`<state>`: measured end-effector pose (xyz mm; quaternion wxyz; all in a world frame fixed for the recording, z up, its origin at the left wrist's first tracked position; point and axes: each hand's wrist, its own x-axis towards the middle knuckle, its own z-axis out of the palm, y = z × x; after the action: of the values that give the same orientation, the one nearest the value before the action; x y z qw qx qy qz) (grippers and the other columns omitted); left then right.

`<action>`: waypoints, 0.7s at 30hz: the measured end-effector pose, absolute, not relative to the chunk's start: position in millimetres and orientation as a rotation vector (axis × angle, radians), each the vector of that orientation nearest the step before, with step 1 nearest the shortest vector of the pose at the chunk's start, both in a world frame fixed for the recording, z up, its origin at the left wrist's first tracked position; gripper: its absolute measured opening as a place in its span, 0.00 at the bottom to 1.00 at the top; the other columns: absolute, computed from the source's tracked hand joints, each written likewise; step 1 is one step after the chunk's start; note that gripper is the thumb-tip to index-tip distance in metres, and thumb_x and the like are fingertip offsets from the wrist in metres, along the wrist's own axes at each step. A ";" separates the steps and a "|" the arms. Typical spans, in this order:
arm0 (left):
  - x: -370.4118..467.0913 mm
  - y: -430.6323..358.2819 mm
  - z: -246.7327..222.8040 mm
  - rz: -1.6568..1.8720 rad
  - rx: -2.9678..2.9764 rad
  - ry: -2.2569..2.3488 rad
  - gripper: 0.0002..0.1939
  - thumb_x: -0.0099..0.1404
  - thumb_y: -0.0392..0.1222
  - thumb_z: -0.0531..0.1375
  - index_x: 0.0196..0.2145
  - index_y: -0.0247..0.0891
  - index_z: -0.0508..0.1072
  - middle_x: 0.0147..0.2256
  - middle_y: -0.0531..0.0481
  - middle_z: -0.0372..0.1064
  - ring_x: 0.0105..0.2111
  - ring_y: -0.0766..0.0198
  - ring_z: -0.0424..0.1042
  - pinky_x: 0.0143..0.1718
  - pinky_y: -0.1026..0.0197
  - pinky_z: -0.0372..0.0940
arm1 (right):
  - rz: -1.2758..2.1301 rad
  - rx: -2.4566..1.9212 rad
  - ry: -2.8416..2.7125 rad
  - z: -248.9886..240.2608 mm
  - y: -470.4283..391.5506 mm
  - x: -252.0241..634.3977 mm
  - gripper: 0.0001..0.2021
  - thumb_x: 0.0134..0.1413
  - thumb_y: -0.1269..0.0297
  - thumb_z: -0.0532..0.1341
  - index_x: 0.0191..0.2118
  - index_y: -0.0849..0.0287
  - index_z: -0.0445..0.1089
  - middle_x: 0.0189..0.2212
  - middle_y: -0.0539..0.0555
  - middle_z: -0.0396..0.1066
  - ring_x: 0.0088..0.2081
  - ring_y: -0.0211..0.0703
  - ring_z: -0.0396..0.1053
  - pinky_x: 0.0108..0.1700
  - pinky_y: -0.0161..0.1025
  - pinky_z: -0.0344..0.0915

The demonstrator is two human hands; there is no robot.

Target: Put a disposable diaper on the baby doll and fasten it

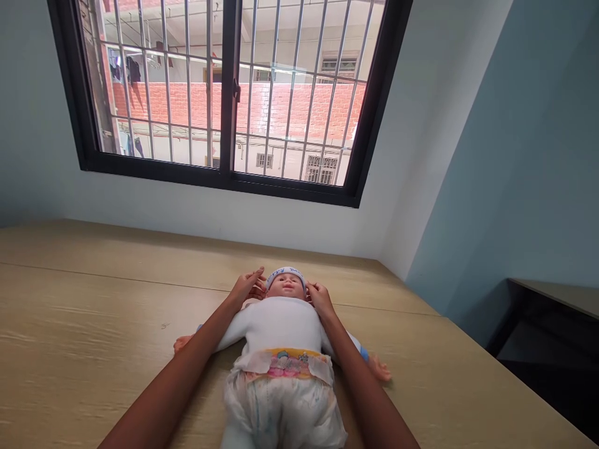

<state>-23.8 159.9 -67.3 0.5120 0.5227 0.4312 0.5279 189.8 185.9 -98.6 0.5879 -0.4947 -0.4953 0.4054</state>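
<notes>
A baby doll (285, 324) lies on its back on the wooden table (84, 312), head toward the window. It wears a white long-sleeved top, a diaper (285, 399) with a colourful waistband, and a white cap (286, 271) with blue lettering. My left hand (250, 285) is beside the left side of the doll's head, fingers apart, near the cap's edge. At the other side of the head, my right hand (320, 295) has its fingers bent together at the cap's edge; what they pinch is too small to make out. The doll's arms stretch outward beneath my forearms.
A barred window (227, 169) with a dark frame is in the wall behind the table. At the right, beyond the table's slanting edge, stands a dark piece of furniture with a wooden top (561, 296).
</notes>
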 end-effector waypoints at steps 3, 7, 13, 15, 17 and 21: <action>-21.4 161.0 -64.3 1.267 1.347 1.078 0.25 0.47 0.62 0.64 0.27 0.35 0.68 0.20 0.54 0.65 0.20 0.67 0.66 0.22 0.64 0.63 | 0.896 -1.117 -1.197 -94.5 185.0 189.1 0.19 0.38 0.46 0.60 0.26 0.59 0.66 0.26 0.52 0.70 0.27 0.41 0.67 0.24 0.34 0.62; -18.0 160.4 -59.0 1.274 1.473 1.105 0.22 0.45 0.56 0.67 0.29 0.36 0.70 0.24 0.54 0.67 0.25 0.67 0.67 0.23 0.67 0.60 | 0.830 -1.061 -1.276 -84.4 184.0 187.8 0.20 0.42 0.47 0.59 0.33 0.60 0.71 0.38 0.57 0.74 0.40 0.46 0.70 0.36 0.37 0.67; -14.6 159.9 -51.8 1.288 1.606 1.087 0.20 0.46 0.54 0.65 0.30 0.35 0.71 0.25 0.52 0.68 0.26 0.66 0.67 0.24 0.66 0.60 | 0.671 -1.057 -1.363 -68.0 177.8 183.9 0.17 0.47 0.53 0.58 0.38 0.60 0.72 0.41 0.59 0.73 0.43 0.47 0.69 0.46 0.41 0.65; -13.9 161.2 -49.5 1.280 1.651 1.074 0.21 0.46 0.54 0.66 0.31 0.35 0.71 0.25 0.52 0.68 0.26 0.66 0.67 0.25 0.66 0.60 | 0.640 -1.053 -1.412 -66.1 173.5 181.9 0.15 0.46 0.56 0.59 0.38 0.59 0.73 0.40 0.58 0.73 0.41 0.47 0.70 0.45 0.41 0.66; -12.9 162.5 -47.5 1.268 1.693 1.074 0.21 0.46 0.54 0.66 0.32 0.36 0.72 0.26 0.52 0.69 0.26 0.65 0.68 0.25 0.65 0.61 | 0.617 -1.052 -1.451 -66.5 169.3 180.5 0.15 0.46 0.57 0.59 0.37 0.59 0.74 0.40 0.58 0.73 0.40 0.46 0.70 0.44 0.41 0.67; -9.0 163.1 -46.6 1.280 1.743 1.142 0.19 0.47 0.53 0.64 0.32 0.37 0.72 0.26 0.52 0.69 0.26 0.64 0.68 0.26 0.65 0.61 | 0.568 -1.072 -1.482 -68.1 165.6 180.0 0.15 0.47 0.58 0.58 0.38 0.59 0.74 0.39 0.58 0.73 0.38 0.47 0.70 0.43 0.43 0.67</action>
<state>-9.0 163.1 -46.6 0.3413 0.6700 0.4389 0.4919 180.0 165.6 -68.1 0.5755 -0.4579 -0.6327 0.2424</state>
